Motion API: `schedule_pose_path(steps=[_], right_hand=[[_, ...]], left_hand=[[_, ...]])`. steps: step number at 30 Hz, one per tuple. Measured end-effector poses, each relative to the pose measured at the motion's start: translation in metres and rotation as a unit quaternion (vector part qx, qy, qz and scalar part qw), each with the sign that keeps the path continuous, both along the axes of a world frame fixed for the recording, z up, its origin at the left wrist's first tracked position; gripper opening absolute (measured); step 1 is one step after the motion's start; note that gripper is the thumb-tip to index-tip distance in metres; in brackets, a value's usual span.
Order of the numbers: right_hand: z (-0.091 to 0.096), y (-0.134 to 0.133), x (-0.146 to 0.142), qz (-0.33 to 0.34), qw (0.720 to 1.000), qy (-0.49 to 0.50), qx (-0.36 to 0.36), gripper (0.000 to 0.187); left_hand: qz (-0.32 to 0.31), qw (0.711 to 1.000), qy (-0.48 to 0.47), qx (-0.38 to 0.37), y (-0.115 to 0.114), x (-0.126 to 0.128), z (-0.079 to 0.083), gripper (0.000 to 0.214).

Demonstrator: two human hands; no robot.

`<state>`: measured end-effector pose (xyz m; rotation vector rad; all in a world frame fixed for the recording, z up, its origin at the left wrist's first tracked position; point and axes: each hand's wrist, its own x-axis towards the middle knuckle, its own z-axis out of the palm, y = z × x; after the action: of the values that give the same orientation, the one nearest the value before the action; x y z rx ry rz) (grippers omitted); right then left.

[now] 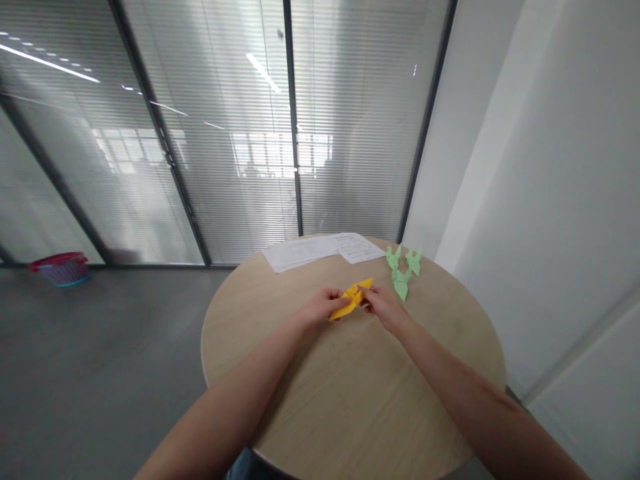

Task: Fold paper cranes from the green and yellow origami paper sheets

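Observation:
A yellow folded-paper piece [354, 294], long and pointed at both ends, is held just above the round wooden table [350, 393]. My left hand [327, 305] pinches its lower left end, thumb on top. At its upper right part, my right hand [381, 303] grips the paper between thumb and fingers. Raised folds show in the middle of the piece; their details are too small to make out. Beyond my right hand stand light green origami figures, one nearer [401, 285] and two behind it, a left one [393, 257] and a right one [414, 261].
Printed paper sheets [305, 253] lie overlapping at the table's far edge. Behind the table is a glass partition [240, 200] with blinds, and a white wall [555, 200] rises close on the right. A pink and blue basket [64, 270] sits on the floor at left.

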<state>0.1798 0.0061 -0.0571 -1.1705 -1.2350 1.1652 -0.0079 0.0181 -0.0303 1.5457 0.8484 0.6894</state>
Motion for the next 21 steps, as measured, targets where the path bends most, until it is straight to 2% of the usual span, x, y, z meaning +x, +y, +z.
schedule_pose_path(steps=[10,21], right_hand=[[0.0043,-0.0033,-0.0017,-0.010,1.000,-0.018,0.011,0.032],[0.0086,-0.0049,-0.0009,-0.020,0.999,0.010,-0.023,0.029]], left_hand=[[-0.055,0.997,0.013,-0.046,-0.0068,0.0024,0.0013,0.044],[-0.068,0.997,0.008,-0.035,-0.0078,0.0016,0.0019,0.041]])
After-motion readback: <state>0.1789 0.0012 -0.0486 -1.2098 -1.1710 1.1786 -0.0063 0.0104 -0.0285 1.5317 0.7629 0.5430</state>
